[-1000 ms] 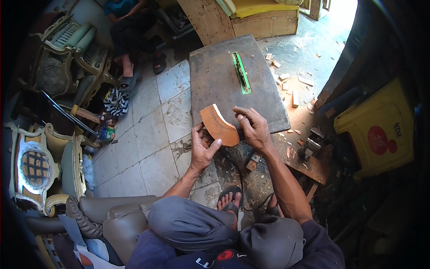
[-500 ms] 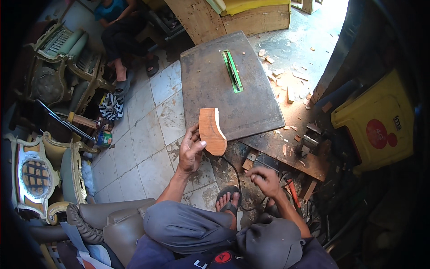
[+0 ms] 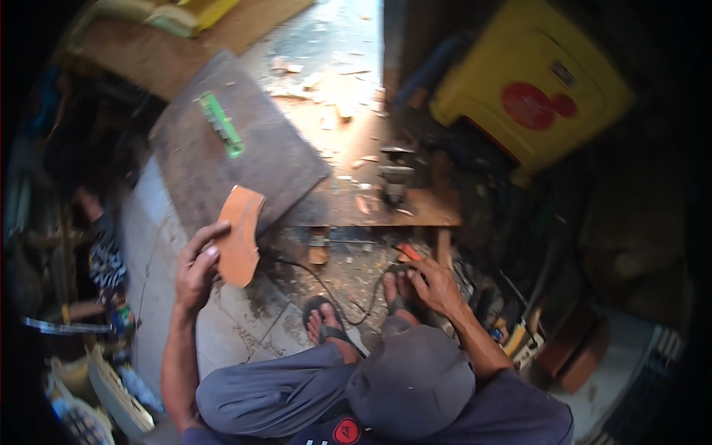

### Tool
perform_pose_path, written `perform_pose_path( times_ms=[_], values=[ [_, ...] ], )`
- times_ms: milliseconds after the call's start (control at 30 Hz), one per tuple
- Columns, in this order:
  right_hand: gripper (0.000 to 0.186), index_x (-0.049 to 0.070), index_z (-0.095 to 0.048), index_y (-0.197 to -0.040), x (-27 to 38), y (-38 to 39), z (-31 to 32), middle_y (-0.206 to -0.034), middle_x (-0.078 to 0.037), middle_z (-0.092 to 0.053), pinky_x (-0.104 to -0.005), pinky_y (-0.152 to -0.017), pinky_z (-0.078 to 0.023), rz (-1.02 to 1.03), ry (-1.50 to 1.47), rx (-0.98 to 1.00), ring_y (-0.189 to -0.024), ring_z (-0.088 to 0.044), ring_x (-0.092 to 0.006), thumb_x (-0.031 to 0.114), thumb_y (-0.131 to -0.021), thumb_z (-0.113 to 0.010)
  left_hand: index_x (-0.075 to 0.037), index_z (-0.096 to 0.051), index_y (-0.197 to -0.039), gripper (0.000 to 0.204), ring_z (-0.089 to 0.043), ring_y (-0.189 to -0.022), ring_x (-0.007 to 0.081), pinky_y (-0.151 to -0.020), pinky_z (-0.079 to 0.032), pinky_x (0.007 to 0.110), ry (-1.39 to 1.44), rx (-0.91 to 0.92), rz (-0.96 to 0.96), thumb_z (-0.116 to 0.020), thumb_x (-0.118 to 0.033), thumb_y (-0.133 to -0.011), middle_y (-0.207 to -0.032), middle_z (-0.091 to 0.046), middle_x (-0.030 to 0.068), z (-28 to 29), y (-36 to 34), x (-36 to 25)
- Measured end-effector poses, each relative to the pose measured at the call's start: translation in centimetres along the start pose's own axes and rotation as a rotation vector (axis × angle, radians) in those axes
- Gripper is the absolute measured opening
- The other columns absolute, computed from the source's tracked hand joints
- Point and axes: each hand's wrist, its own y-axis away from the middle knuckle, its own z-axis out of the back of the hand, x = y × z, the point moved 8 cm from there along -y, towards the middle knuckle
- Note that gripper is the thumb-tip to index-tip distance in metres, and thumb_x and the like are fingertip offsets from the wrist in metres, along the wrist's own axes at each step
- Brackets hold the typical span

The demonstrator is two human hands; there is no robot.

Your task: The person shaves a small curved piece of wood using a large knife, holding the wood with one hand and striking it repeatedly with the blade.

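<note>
In my left hand (image 3: 204,267) is a curved, orange-brown piece of flat wood (image 3: 242,224), gripped at its left edge above the tiled floor and beside a dark board (image 3: 274,163). On that board lies a green slotted strip (image 3: 221,124). My right hand (image 3: 430,280) is low on the right with fingers loosely bent and apart, beside an orange-handled tool (image 3: 406,251); blur hides whether it touches the handle. A dark cable (image 3: 304,269) runs on the floor near my sandalled feet (image 3: 326,321).
A wooden plank (image 3: 334,215) bears a metal tool (image 3: 394,178). Wood offcuts (image 3: 343,111) scatter in the bright light. A yellow plastic piece (image 3: 475,81) stands at upper right. Chair frames (image 3: 111,386) crowd the left, where a person's leg (image 3: 87,202) shows in shadow.
The view has turned to the right. My right hand has dropped from near the wood piece to beside the orange handle. My left hand has moved leftward, still holding the wood.
</note>
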Motion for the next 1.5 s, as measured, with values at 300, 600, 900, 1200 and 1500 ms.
perform_pose_path(
  times_ms=[300,600,900,1200,1500],
  values=[
    [0.026,-0.001,-0.069,-0.116,-9.9,8.9,12.1,-0.109,-0.024,-0.069,-0.0464,-0.089,-0.054,-0.441,0.255,-0.612,-0.103,-0.067,-0.0424,0.013,-0.095,-0.061,-0.006,-0.052,-0.123,0.031,-0.051,-0.108,0.0110,-0.098,-0.041,0.027,-0.002,0.342,0.210,-0.060,-0.012,-0.094,-0.118,-0.054,0.0035,-15.2,-1.2,1.2],
    [0.068,-0.002,-0.058,-0.131,-27.9,27.0,17.3,-0.136,-0.029,-0.055,-0.0581,-0.095,-0.054,-1.203,1.037,-0.462,-0.115,-0.061,-0.0484,0.045,-0.084,-0.071,-0.007,-0.042,-0.145,0.046,-0.066,-0.091,0.0174,-0.061,-0.052,0.029,0.228,0.078,0.518,-0.055,-0.015,-0.101,-0.115,-0.062,0.0132,-17.1,-1.4,8.0],
    [0.068,-0.008,-0.068,-0.118,-29.4,32.0,21.2,-0.119,-0.035,-0.067,-0.0522,-0.100,-0.045,-1.353,0.337,-0.944,-0.116,-0.061,-0.0526,0.056,-0.098,-0.051,-0.003,-0.052,-0.139,0.040,-0.061,-0.061,0.0092,-0.035,-0.037,0.022,0.286,0.074,0.498,-0.044,-0.026,-0.107,-0.093,-0.066,0.0075,-22.7,-1.9,6.5],
    [0.026,0.003,-0.061,-0.115,-11.5,18.7,9.0,-0.088,-0.007,-0.065,-0.0328,-0.059,-0.052,-0.708,-0.443,-0.863,-0.065,-0.063,-0.0159,0.021,-0.097,-0.067,0.002,-0.066,-0.121,0.044,-0.063,-0.052,0.0209,-0.048,-0.050,0.037,0.021,0.059,0.318,-0.049,-0.034,-0.104,-0.078,-0.067,0.0112,-31.4,-5.7,6.5],
    [0.023,-0.002,-0.055,-0.110,0.5,6.3,7.2,-0.076,-0.005,-0.064,-0.0276,-0.062,-0.052,-0.272,-0.665,-0.576,-0.063,-0.059,-0.0101,0.010,-0.092,-0.064,0.001,-0.061,-0.103,0.038,-0.067,-0.068,0.0376,-0.061,-0.052,0.048,-0.194,-0.146,0.319,-0.044,-0.033,-0.100,-0.080,-0.064,0.0248,-32.3,-6.0,5.8]
  ],
)
